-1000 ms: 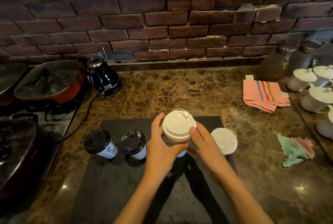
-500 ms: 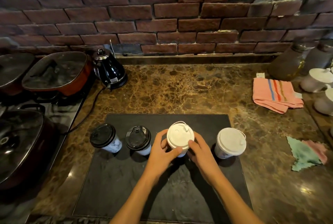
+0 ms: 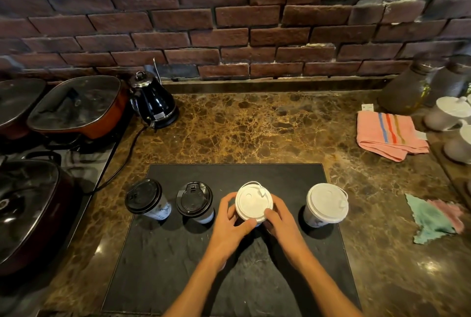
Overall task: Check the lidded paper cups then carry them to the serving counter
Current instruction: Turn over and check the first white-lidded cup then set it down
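Paper cups with lids, four in all, are set in a row along the far part of a dark slate mat [image 3: 178, 253] on a brown marbled table [image 3: 267, 125]. Counted from the left: a black-lidded cup [image 3: 145, 199], a second black-lidded cup [image 3: 195, 202], a white-lidded cup [image 3: 253, 204], and another white-lidded cup [image 3: 326, 204] well apart to the right. So two black lids and two white lids are seen.

The third cup is enclosed by both hands. The left hand [image 3: 229, 219] is wrapped around its left side with the thumb laid against the near rim of the lid; the right hand [image 3: 280, 217] is curled around its right side with fingertips on the lid edge. Each grip is closed on this cup. The cup appears to be resting on the mat, though its base is hidden by the hands.

The checking step is judged to be in hand, with the lid's seating being tested. Next, a release and a reach to a neighbouring cup would be called for, or a steady upright lift for carrying. No serving counter is visible.

Also seen: one black kettle [image 3: 154, 102], three lidded pans at the left, one striped pink towel [image 3: 387, 135], and crumpled cloths [image 3: 433, 219] at the right.
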Available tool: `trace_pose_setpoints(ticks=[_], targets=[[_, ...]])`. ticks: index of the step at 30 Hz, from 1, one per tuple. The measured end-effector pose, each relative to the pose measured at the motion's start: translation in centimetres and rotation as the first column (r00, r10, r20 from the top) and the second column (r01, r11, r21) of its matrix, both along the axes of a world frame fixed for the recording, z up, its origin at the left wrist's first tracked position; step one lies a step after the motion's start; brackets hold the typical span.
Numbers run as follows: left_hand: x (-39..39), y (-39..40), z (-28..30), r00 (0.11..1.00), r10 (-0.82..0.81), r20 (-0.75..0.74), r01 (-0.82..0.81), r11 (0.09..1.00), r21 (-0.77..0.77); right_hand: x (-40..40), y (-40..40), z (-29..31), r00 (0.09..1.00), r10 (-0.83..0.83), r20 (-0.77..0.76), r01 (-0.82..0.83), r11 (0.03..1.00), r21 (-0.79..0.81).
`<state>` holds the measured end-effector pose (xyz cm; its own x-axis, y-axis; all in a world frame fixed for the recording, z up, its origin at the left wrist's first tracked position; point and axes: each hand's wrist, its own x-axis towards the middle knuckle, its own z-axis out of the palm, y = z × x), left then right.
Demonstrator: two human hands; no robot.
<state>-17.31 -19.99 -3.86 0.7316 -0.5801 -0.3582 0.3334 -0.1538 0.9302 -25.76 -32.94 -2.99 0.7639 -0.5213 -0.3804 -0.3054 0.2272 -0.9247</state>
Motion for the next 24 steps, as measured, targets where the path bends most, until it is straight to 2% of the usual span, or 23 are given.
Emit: trace_pose_setpoints(ticks=[10,15,20,24], targets=[[-0.1,0.0,-0.1,0.998,-0.011,0.058,0.010,1.000,0.028,-0.2,0.0,-0.1,1.000,0.007,-0.012,-0.008,0.999,-0.038],[-0.4,-0.3,0.7,0.976,-0.015,0.218,-0.003,0.997,0.081,-0.6,0.0,0.3,0.999,0.005,-0.040,-0.008,0.997,-0.079],[-0.6,-0.6,1.9,0.882,-0.084,0.464,-0.042,0.966,0.257,-0.7,-0.1,1.7,0.990,0.016,-0.141,-0.058,0.953,-0.297],[-0.5,-0.7,4.0,0.786,-0.183,0.590,-0.037,0.939,0.341,-0.9,-0.8,3.6,0.981,0.077,-0.179,-0.166,0.807,-0.566]])
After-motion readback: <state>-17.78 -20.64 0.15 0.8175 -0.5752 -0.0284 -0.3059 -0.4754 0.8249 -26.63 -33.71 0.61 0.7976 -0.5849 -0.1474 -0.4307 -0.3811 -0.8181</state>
